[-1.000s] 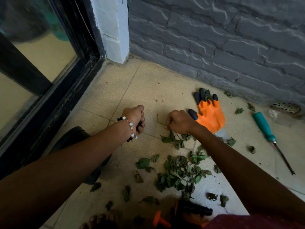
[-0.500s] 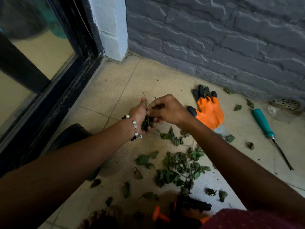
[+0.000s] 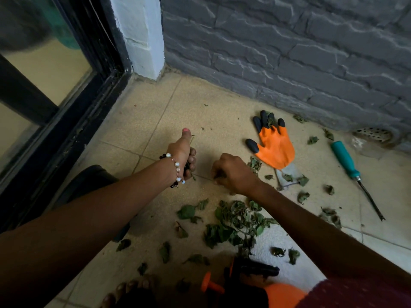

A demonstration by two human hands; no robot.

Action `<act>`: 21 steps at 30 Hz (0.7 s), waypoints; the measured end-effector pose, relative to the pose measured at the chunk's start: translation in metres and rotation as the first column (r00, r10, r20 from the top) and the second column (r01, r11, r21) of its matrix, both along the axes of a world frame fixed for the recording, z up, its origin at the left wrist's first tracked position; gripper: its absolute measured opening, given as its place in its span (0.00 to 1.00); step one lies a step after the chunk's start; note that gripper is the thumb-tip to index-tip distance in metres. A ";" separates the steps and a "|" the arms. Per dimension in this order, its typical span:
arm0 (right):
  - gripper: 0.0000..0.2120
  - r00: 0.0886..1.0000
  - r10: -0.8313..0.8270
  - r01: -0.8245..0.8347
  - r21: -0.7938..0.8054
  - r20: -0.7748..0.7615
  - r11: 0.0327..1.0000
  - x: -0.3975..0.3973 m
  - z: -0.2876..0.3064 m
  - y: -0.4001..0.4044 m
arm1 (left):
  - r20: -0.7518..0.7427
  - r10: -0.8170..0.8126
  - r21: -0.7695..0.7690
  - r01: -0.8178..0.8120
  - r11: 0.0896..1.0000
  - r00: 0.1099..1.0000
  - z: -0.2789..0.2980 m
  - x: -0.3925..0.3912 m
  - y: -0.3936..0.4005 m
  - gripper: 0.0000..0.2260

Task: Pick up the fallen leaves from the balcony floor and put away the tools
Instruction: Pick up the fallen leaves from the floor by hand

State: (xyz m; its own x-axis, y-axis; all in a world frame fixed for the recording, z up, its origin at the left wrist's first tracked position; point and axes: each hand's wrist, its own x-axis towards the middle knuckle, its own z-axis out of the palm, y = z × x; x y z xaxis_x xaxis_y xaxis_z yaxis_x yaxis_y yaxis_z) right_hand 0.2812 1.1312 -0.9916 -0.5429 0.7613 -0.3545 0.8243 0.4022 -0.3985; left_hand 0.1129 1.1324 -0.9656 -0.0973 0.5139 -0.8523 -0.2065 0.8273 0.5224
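Green fallen leaves (image 3: 235, 223) lie in a loose pile on the beige tiled balcony floor, with several more scattered around. My left hand (image 3: 183, 155), wearing a bead bracelet, grips a small bunch of leaves and stems, thumb raised. My right hand (image 3: 232, 172) is curled just right of it, pinching leaf bits low over the floor above the pile. An orange glove with black fingertips (image 3: 274, 147) lies flat beyond my right hand. A teal-handled weeding tool (image 3: 350, 165) lies at the right.
A grey stone wall (image 3: 289, 52) closes the back, a black-framed glass door (image 3: 73, 121) the left. A round drain cover (image 3: 372, 134) sits at the wall's foot. An orange and black sprayer (image 3: 251, 274) and my toes (image 3: 131, 287) are at the bottom edge. A dark round object (image 3: 89, 181) lies under my left forearm.
My hands met half a second ago, the right passing leaves into the left. They have since parted; the right hand dropped back toward the leaves on the floor.
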 end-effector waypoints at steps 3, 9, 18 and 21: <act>0.06 0.982 -0.146 0.140 -0.053 -0.123 0.989 0.013 0.006 0.007 | 0.026 -0.011 -0.011 0.011 1.000 1.000 0.000 0.005 -0.002 0.30; 0.08 0.314 -0.760 0.393 -0.652 -0.568 0.649 -0.004 0.041 0.019 | 0.069 -0.066 -0.022 0.068 0.997 0.995 0.002 0.025 -0.006 0.33; 0.06 0.797 -0.197 0.260 0.031 -0.571 0.965 -0.021 0.035 0.001 | 0.266 0.116 -0.030 -0.112 0.993 0.957 0.004 0.034 -0.005 0.32; 0.10 0.693 -0.310 0.153 -0.287 -0.651 0.946 0.001 0.046 0.014 | 0.133 0.037 0.026 -0.040 0.999 0.990 0.001 0.028 0.000 0.23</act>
State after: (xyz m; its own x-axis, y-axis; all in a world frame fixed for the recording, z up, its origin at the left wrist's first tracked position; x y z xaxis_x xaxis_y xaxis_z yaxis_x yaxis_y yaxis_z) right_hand 0.2824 1.1450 -0.9453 -0.5090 0.8532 -0.1141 0.3518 0.0852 -0.9322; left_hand 0.1408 1.1320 -0.9649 -0.0045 0.5360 -0.8442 -0.3071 0.8027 0.5113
